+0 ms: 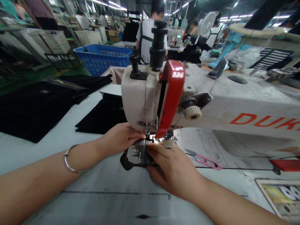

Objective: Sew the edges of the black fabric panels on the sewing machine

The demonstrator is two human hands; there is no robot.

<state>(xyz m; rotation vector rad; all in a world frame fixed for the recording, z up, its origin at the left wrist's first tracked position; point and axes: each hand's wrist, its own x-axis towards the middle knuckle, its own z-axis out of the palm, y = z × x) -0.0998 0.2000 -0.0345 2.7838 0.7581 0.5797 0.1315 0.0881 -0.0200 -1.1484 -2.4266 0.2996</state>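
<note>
A white sewing machine (pixel 154 93) with a red lever guard stands in front of me. My left hand (pixel 119 137) is closed, its fingertips pressed together beside the presser foot (pixel 148 137); what they pinch is hidden. Just right of the needle area, my right hand (pixel 174 167) curls around the edge of a small dark strip (pixel 142 154), fingers above and thumb lower down. That strip lies over the shiny machine plate below the foot. Behind my left hand is a folded black fabric piece (pixel 100 115) on the table.
Pink-handled thread snips (pixel 206 161) lie right of my right hand. Stacked black fabric pieces (pixel 39 106) cover the table's left side. A ruler scale (pixel 112 196) runs along the near tabletop. Beyond stand a blue basket (pixel 103 57) and a seated person (pixel 146 40).
</note>
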